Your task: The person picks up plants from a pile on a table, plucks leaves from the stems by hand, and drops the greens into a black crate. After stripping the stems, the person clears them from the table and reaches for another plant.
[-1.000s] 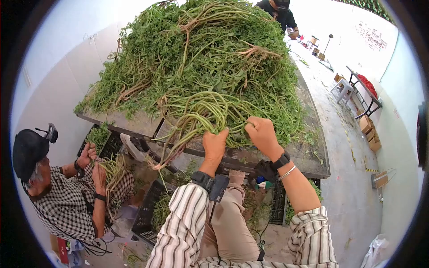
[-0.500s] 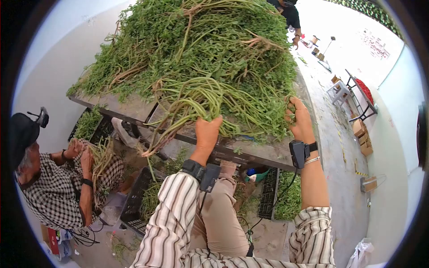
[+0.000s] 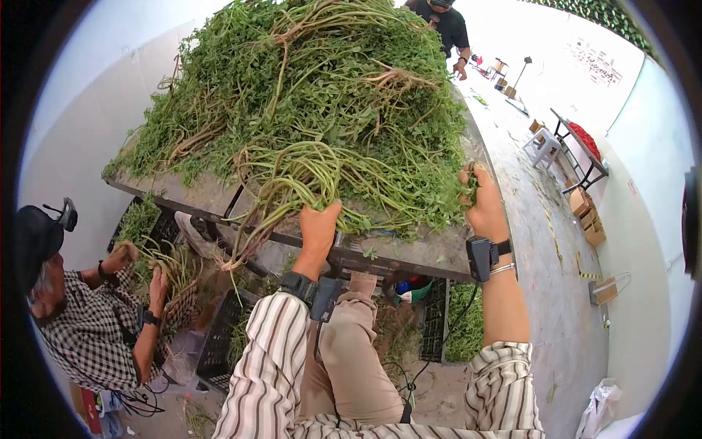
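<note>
A large heap of leafy green stems with pale roots covers the table. At the front edge, my left hand is closed round a bunch of long green stems; the stems arch over it, with roots hanging over the edge at left. Toward the right corner of the table, my right hand is raised with its fingers curled in. A few small green leaves show between those fingers. Leafy tips of the stems lie on the tabletop between my hands.
Below the table stand black crates with greens. At left a seated person handles stems; another person stands at the far right corner. A cable hangs from my right wrist. A white stool stands on the right.
My right hand's fingers have curled tighter around the leaves. My left hand keeps its hold on the stems. The seated person's hands have moved apart, and the whole view has shifted slightly.
</note>
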A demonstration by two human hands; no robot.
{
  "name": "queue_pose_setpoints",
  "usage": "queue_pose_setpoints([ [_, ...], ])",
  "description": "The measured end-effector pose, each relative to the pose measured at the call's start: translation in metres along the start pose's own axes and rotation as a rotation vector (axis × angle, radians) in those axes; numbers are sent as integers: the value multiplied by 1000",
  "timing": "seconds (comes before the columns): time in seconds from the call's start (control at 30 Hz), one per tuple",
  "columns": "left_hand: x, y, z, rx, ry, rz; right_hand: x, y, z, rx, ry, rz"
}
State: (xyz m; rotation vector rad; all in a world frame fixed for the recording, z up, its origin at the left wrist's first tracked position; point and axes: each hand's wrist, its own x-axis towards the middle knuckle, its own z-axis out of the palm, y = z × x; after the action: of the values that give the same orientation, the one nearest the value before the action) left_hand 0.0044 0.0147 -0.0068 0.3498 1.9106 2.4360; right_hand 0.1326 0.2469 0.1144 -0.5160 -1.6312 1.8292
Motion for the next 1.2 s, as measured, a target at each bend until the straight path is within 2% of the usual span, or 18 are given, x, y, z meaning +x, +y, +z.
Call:
queue_pose_setpoints([
  [0.17,0,-2,2,-31,19,62,7,12,13,-24,-22,66],
  [0.23,-1,0,0,0,14,34,14,24,13,-446,-236,-249],
  [0.27,-1,1,0,29,9,8,9,22,21,-442,-235,-250],
  [0.33,1,-2,0,15,1,55,-6,16,44,-764,-281,-199],
  [0.37,1,-4,0,-3,-1,93,4,35,41,-968,-298,-300],
  [0.4,1,-5,1,7,16,93,1,36,46,-959,-316,-300],
  [0.47,0,-7,-1,-15,-7,53,-12,39,62,-1265,-354,-360],
  [0.6,2,-12,-2,60,28,67,-17,42,67,-1215,-390,-539],
  [0.73,2,-16,-3,97,-25,51,-14,35,63,-1191,-355,-553],
  [0.8,2,-12,-2,152,-5,145,-13,30,62,-1300,-397,-521],
  [0.87,1,-8,-3,155,-67,68,-12,32,60,-1237,-454,-647],
  [0.9,-1,-8,1,76,-21,84,-16,24,63,-1271,-517,-507],
  [0.93,-1,-6,2,-3,24,103,-17,25,63,-1264,-520,-510],
  [1.0,-3,-4,2,18,22,128,-15,28,57,-1250,-526,-489],
  [1.07,-1,-5,1,90,14,100,-10,35,50,-1268,-508,-563],
  [1.13,0,-8,0,168,-31,52,-12,36,48,-1239,-579,-464],
  [1.17,-1,-6,1,119,-20,97,-12,37,47,-1215,-540,-582],
  [1.2,-2,-4,1,70,-5,144,-11,35,46,-1215,-539,-584],
])
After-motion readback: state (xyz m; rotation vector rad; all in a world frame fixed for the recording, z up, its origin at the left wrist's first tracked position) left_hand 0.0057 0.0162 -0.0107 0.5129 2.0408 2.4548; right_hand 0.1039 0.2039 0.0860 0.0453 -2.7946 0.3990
